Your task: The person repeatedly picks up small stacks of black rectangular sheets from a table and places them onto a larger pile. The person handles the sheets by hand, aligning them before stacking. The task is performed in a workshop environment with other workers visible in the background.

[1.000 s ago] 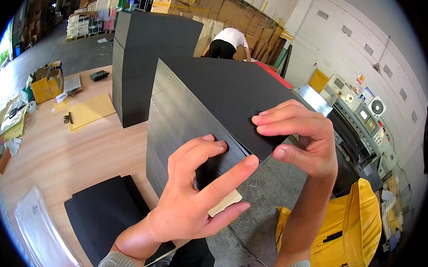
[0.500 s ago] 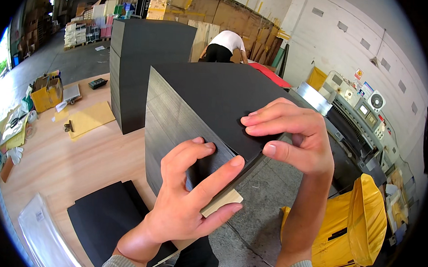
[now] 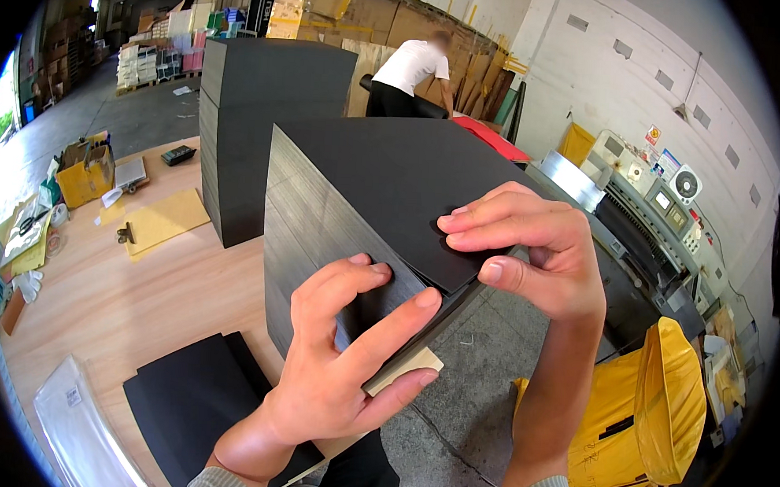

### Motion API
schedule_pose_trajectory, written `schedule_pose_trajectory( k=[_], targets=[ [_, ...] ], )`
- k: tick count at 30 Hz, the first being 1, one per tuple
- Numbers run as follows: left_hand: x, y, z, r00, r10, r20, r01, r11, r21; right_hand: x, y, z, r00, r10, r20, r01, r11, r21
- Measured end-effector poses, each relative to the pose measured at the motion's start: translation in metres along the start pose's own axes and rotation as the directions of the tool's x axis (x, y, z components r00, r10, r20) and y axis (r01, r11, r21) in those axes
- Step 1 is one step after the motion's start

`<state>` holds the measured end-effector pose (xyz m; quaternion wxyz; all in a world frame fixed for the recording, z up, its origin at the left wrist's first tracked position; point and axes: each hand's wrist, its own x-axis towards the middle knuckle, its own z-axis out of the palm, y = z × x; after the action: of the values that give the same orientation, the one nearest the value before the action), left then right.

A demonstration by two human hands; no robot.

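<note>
- As I watch through the head view, a tall stack of black sheets (image 3: 376, 172) stands at the near side of the desk (image 3: 96, 294), right in front of both grips.
- Its top face is matte, smooth and nearly pure black; the left side is greyer, with a streaky sheen and fine lines where the many sheet edges lie together.
- Toward the near corner the upper sheets bow a little, leaving a thin dark gap beneath them.
- A pale strip (image 3: 405, 369) shows under that corner; I cannot tell whether it belongs to the desk.
- My left grip (image 3: 334, 386) is spread wide, its bent fingers resting against the stack's side, the index finger lying along the corner, the thumb apart and lower by the pale strip.
- My right grip (image 3: 554, 270) is half curled: fingertips on the top face, thumb at the edge. I cannot tell whether any sheet is pinched there.
- Behind, to the left, rises a second black stack (image 3: 276, 141), taller-looking and squarely built.
- Nearer me on the desk lie loose black sheets (image 3: 189, 401), slightly fanned, beside a clear plastic packet (image 3: 85, 422).
- A yellow bag (image 3: 623, 432) slumps at the right.
</note>
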<state>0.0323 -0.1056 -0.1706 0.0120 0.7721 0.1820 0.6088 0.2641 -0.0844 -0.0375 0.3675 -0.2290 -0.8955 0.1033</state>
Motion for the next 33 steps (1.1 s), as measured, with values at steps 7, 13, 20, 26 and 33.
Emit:
schedule_pose_trajectory(
  k=[7, 13, 20, 26, 33],
  targets=[
    [0.0016, 0.0053, -0.0005, 0.999, -0.039, 0.017, 0.039, 0.999, -0.025, 0.001, -0.0021, -0.0021, 1.0, -0.007, 0.028, 0.008, 1.0, -0.014],
    [0.0011, 0.0046, 0.0007, 0.999, -0.032, 0.011, 0.032, 0.999, -0.011, 0.001, -0.0007, -0.0019, 1.0, -0.017, 0.027, 0.017, 1.0, -0.011],
    [0.0012, 0.0055, 0.001, 0.999, -0.037, 0.019, 0.038, 0.999, -0.005, 0.0004, -0.0018, -0.0021, 1.0, -0.017, 0.018, 0.017, 1.0, -0.015],
    [0.0, 0.0038, 0.0017, 0.999, -0.034, 0.014, 0.034, 0.999, -0.009, 0.0007, -0.002, -0.0004, 1.0, -0.004, 0.002, 0.004, 1.0, -0.002],
    [0.0003, 0.0046, 0.0006, 0.999, -0.037, 0.024, 0.037, 0.999, -0.001, 0.0, -0.0002, 0.0017, 1.0, -0.02, -0.018, 0.019, 1.0, -0.013]
  ],
)
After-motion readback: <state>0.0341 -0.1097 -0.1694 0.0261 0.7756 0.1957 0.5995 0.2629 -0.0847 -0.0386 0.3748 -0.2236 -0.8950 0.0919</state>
